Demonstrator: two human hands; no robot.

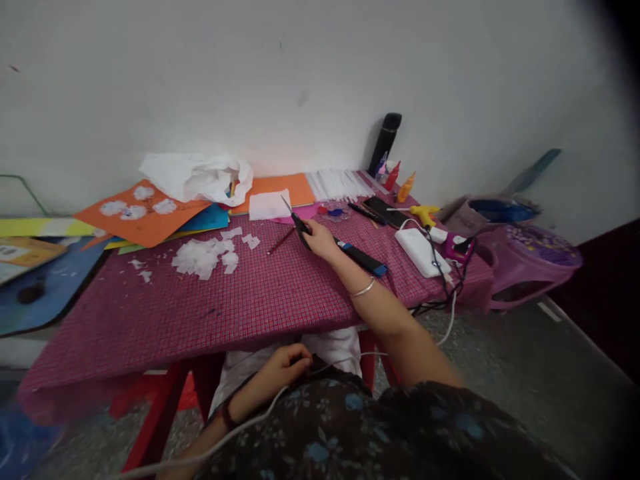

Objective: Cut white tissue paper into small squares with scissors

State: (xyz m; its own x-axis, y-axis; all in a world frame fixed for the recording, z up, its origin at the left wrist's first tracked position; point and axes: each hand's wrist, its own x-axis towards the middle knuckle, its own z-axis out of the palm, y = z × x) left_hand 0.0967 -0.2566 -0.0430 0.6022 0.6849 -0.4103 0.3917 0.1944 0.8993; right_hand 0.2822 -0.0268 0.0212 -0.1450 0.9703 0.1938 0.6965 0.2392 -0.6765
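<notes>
My right hand (320, 240) reaches across the pink checked tablecloth (260, 300) and is closed around the black handles of a pair of scissors (296, 219), whose blades point up and to the left. A thin brown stick (281, 241) lies just left of the scissors. A folded white sheet (269, 204) sits behind them. A pile of small white paper scraps (203, 257) lies further left. My left hand (286, 365) rests in my lap below the table edge, fingers curled, beside a white cable (260, 417); what it holds, if anything, is hidden.
Orange paper with white patches (143, 213), other coloured sheets and a white plastic bag (200, 177) lie at the back left. At the right are a white power bank (421, 252), yellow glue gun (425, 213), phone (386, 211), glue bottles (399, 181), black flask (385, 143), and a purple stool (525, 267).
</notes>
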